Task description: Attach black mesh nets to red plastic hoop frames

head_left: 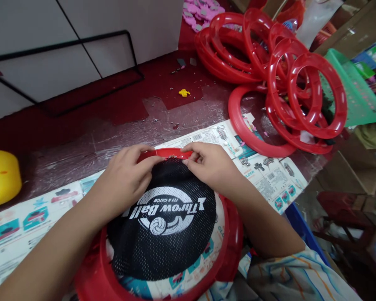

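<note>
A red plastic ring [233,234] lies before me on the printed cardboard. Inside it is a round black mesh net [169,255] with a white "Throw Ball" print, upside down from where I look. At the ring's far rim, my left hand [128,171] pinches the net's edge against the plastic with thumb and fingers. My right hand [207,161] does the same a little to the right, its fingers curled. Between the two hands the net's edge meets the rim. Lower down, a gap shows between net and ring, with cardboard visible through it.
Several red rings [319,96] are heaped at the back right, beside a green basket [351,92]. Pink pieces [202,12] lie behind them. A yellow object [3,177] stands at the left edge. A small yellow piece [184,93] and a black wire frame [131,50] are farther back.
</note>
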### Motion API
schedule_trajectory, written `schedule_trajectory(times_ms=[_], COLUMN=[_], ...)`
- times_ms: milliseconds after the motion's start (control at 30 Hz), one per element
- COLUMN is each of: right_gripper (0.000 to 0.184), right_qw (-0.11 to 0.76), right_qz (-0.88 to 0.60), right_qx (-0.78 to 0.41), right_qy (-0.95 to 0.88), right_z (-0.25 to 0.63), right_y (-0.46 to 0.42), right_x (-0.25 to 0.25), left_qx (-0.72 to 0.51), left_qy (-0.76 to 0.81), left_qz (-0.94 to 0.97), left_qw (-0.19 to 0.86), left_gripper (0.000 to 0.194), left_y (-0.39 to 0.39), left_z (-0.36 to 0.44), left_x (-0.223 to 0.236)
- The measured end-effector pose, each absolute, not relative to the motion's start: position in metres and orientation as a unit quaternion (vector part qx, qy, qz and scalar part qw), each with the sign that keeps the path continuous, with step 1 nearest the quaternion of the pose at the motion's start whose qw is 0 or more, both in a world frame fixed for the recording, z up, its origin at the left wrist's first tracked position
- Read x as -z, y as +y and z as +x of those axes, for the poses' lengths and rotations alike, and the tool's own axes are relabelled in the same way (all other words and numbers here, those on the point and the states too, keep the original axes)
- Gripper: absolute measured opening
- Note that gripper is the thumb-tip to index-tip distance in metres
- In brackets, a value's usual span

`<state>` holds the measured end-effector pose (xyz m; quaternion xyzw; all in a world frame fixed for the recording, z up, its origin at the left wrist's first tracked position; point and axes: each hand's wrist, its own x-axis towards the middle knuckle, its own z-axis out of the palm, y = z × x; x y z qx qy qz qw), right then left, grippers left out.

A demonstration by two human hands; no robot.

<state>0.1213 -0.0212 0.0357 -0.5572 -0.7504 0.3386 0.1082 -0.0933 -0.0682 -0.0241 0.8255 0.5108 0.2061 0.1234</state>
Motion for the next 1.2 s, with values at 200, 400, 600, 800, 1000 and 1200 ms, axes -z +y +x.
schedule_trajectory(times_ms=[200,400,600,800,1000,1200], right_gripper=[0.014,0.014,0.019,0.020,0.018,0.017], right_qw=[0.093,0.096,0.096,0.102,0.129,0.124], right_qz=[-0.547,-0.541,-0.531,-0.523,-0.516,-0.522], right_qx=[-0.323,-0.319,-0.309,-0.327,-0.352,-0.343], right_qy=[-0.767,-0.772,-0.783,-0.780,-0.770,-0.771], right_z=[0.119,0.117,0.118,0.119,0.122,0.122], right_y=[-0.020,-0.019,-0.016,-0.013,-0.011,-0.012], right_x=[-0.035,-0.034,-0.033,-0.031,-0.024,-0.024], left_qx=[-0.204,-0.213,-0.139,-0.098,-0.074,-0.081], left_qy=[0.509,0.504,0.489,0.490,0.507,0.457], left_qz=[0.827,0.829,0.861,0.866,0.859,0.880], left_qw=[0.121,0.112,0.025,-0.001,0.014,0.101], left_gripper=[0.035,0.035,0.052,0.051,0.047,0.042], left_y=[-0.068,-0.069,-0.072,-0.070,-0.067,-0.052], left_z=[-0.094,-0.094,-0.089,-0.085,-0.082,-0.077], left_x=[0.025,0.026,0.022,0.024,0.014,0.003])
